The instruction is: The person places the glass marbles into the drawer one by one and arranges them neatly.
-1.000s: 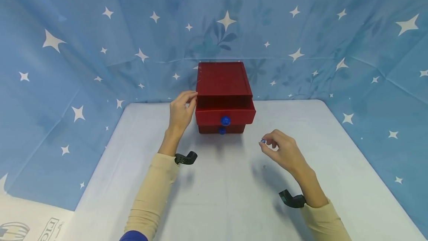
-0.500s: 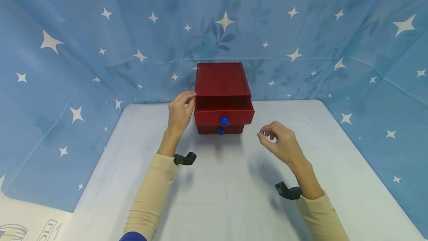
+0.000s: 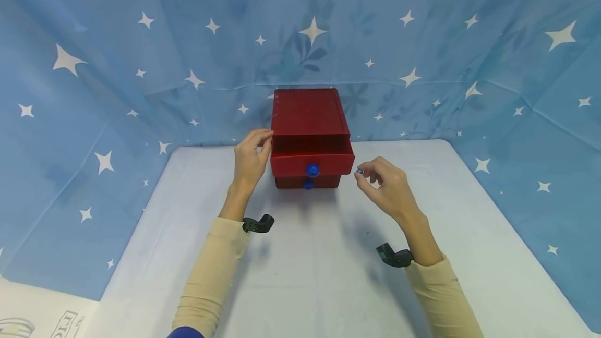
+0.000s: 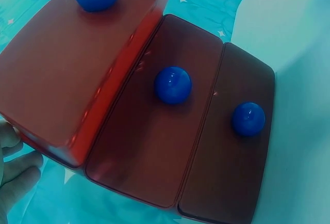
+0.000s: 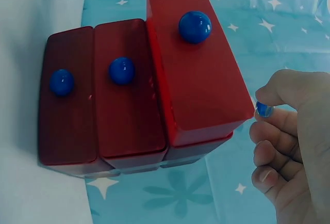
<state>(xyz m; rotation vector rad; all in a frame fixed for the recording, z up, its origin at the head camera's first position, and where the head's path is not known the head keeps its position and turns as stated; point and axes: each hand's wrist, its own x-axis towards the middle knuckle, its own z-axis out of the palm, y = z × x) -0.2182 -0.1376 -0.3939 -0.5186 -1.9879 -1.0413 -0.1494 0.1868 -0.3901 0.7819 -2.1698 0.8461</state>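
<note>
A red drawer cabinet (image 3: 310, 111) stands at the back of the table, with three drawers visible in the wrist views. Its top drawer (image 3: 312, 165) is pulled out, while the middle drawer (image 4: 147, 115) and bottom drawer (image 4: 227, 141) are closed. Each front has a round blue knob (image 5: 195, 27). My left hand (image 3: 250, 160) rests its fingertips against the cabinet's left side, beside the pulled-out drawer. Just right of that drawer's front corner, my right hand (image 3: 387, 184) pinches a small shiny blue marble (image 5: 264, 109) between thumb and index finger.
White cloth covers the table (image 3: 300, 275). A blue star-patterned curtain (image 3: 197, 40) hangs close behind the cabinet and along both sides. Printed pale material (image 3: 42, 309) lies at the lower left.
My right hand has moved left and forward with the marble, closer to the pulled-out drawer. The left hand stays at the cabinet's side. The head view has shifted slightly.
</note>
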